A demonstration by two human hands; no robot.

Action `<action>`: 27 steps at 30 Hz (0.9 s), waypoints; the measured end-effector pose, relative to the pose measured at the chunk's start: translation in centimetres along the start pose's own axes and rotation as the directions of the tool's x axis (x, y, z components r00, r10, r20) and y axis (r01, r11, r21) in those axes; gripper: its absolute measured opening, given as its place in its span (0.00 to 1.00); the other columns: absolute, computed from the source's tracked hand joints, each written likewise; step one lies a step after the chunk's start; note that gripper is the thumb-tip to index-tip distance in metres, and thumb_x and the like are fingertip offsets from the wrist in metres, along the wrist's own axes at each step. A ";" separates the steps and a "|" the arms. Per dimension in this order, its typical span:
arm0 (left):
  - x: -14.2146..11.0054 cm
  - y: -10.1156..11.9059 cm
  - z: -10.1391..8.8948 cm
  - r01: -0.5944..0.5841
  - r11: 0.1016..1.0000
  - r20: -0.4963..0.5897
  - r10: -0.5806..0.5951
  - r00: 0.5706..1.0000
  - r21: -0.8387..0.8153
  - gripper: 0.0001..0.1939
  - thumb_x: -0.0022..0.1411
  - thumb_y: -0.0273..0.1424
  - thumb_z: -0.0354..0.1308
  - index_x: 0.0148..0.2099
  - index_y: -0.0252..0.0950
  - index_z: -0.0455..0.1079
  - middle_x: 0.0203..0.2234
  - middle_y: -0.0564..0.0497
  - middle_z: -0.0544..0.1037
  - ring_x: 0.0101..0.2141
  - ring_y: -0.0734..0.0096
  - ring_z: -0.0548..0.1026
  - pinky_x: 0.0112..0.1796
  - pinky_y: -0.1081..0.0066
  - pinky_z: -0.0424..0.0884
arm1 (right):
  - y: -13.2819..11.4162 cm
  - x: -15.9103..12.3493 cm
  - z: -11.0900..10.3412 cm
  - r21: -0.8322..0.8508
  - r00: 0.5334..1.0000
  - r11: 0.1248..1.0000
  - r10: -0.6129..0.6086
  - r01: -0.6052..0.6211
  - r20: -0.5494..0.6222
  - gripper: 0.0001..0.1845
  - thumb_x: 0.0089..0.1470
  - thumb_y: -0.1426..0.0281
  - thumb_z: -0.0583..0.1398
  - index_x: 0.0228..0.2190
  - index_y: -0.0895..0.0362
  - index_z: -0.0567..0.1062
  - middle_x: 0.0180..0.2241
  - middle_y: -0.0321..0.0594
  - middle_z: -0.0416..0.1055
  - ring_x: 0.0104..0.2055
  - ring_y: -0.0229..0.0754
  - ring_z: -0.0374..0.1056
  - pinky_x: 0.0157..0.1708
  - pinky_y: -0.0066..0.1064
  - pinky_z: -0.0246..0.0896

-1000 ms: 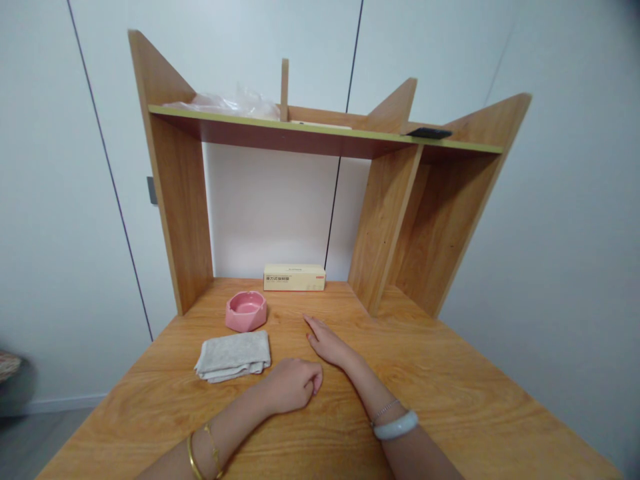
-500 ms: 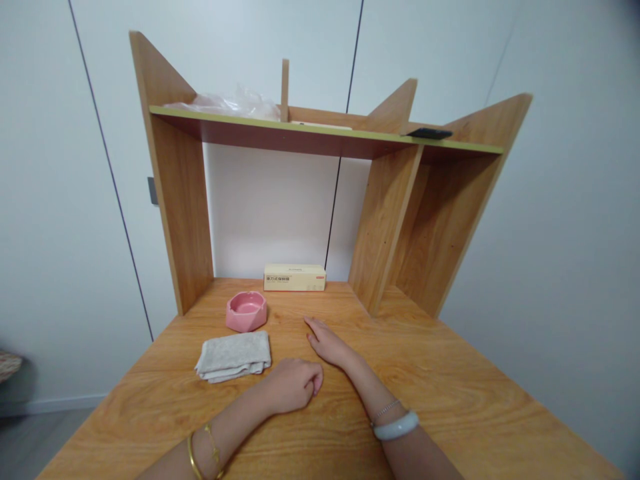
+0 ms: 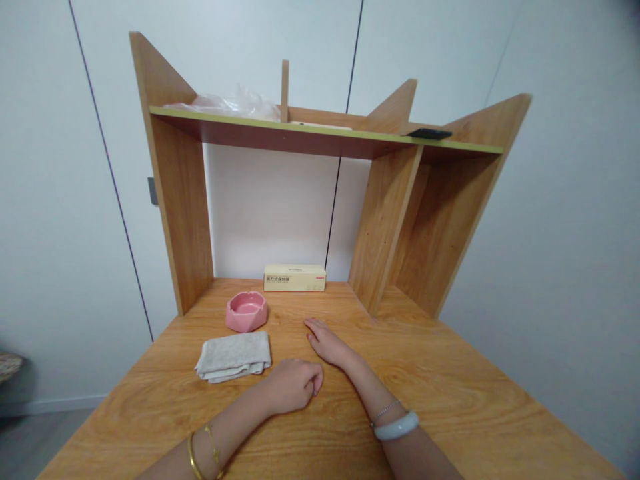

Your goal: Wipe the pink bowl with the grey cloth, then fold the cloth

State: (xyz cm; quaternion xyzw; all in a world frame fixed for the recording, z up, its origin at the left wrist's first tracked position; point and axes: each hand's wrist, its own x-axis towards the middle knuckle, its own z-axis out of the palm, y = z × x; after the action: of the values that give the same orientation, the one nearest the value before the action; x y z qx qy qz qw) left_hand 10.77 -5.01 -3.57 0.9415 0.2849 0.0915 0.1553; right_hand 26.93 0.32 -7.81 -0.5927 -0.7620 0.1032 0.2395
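Your forearms lie over the wood-grain desk (image 3: pixel 500 413), and its wooden hutch (image 3: pixel 183 213) stands beyond both hands. On the hutch shelf, high above and left of your hands, lies a clear plastic bag (image 3: pixel 235 105). The cream cling-film box (image 3: pixel 295 279) sits at the back of the desk, ahead of your right fingertips and a little left. The folded grey towel (image 3: pixel 235 353) lies left of your left hand, near but not touching it.

Your left hand (image 3: pixel 295 383) rests loosely curled, nothing poking out; you can't see into the palm from here. Your right hand (image 3: pixel 327 343) lies palm down just ahead of it, fingers extended and close together, with nothing visible in its grasp. The pink ashtray (image 3: pixel 246 320) is ahead and left of both hands, just past the towel. A pale bangle (image 3: pixel 397 426) circles your right forearm.

Over the last second, your right fingertips have at most eased back slightly. Towel, ashtray and box have kept their places, so I'd judge your hands to be idle, with none of the three being handled.
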 end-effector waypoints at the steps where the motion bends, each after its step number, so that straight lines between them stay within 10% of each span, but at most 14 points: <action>1: 0.0 0.0 0.0 0.002 1.000 0.002 -0.002 1.000 -0.003 0.12 0.49 0.19 0.44 0.28 0.38 0.66 0.24 0.54 0.75 0.27 0.72 0.72 0.29 0.76 0.62 | 0.0 0.0 0.1 0.000 1.000 1.000 0.000 0.000 -0.004 0.23 0.51 0.75 0.50 0.50 0.66 0.64 0.54 0.52 0.59 0.57 0.45 0.52 0.57 0.39 0.43; 11: 0.0 -0.4 -0.1 -0.075 0.994 -0.056 0.070 0.996 -0.080 0.12 0.48 0.18 0.44 0.27 0.38 0.66 0.22 0.55 0.74 0.25 0.74 0.70 0.28 0.77 0.62 | -1.4 0.9 -0.1 0.021 0.993 0.998 -0.061 0.064 -0.101 0.20 0.51 0.73 0.52 0.47 0.60 0.68 0.51 0.49 0.62 0.55 0.45 0.56 0.54 0.38 0.49; 17: 0.0 -2.4 -3.3 -0.087 0.969 -0.384 -0.009 0.923 -0.231 0.10 0.46 0.20 0.42 0.22 0.37 0.62 0.20 0.53 0.71 0.27 0.72 0.69 0.32 0.75 0.64 | -6.0 0.5 0.6 0.110 0.946 0.946 -0.289 0.306 -0.145 0.12 0.51 0.73 0.53 0.39 0.56 0.71 0.40 0.41 0.69 0.43 0.40 0.63 0.44 0.32 0.58; 21: -0.5 -5.7 -6.1 0.057 0.961 -0.590 -0.213 0.779 -0.271 0.08 0.49 0.24 0.43 0.26 0.37 0.62 0.23 0.53 0.71 0.27 0.70 0.69 0.31 0.72 0.64 | -8.5 -0.7 0.3 -0.015 0.934 0.935 -0.355 0.354 -0.046 0.17 0.51 0.61 0.55 0.42 0.55 0.68 0.40 0.42 0.68 0.43 0.45 0.61 0.42 0.35 0.56; 27: -2.4 -11.0 -8.5 0.315 0.831 -0.731 -0.554 0.399 -0.458 0.12 0.53 0.31 0.45 0.41 0.36 0.62 0.34 0.50 0.72 0.32 0.66 0.71 0.36 0.68 0.67 | -9.8 -1.0 1.1 -0.207 0.943 0.921 -0.332 0.329 0.023 0.15 0.47 0.64 0.58 0.38 0.56 0.68 0.37 0.42 0.69 0.41 0.46 0.60 0.40 0.36 0.53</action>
State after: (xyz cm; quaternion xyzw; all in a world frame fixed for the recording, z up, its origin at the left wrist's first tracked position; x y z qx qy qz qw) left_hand 1.03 4.39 0.37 0.6405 0.5464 0.5232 0.1323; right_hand 18.21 -3.21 -4.68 -0.4782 -0.8560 -0.0227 0.1950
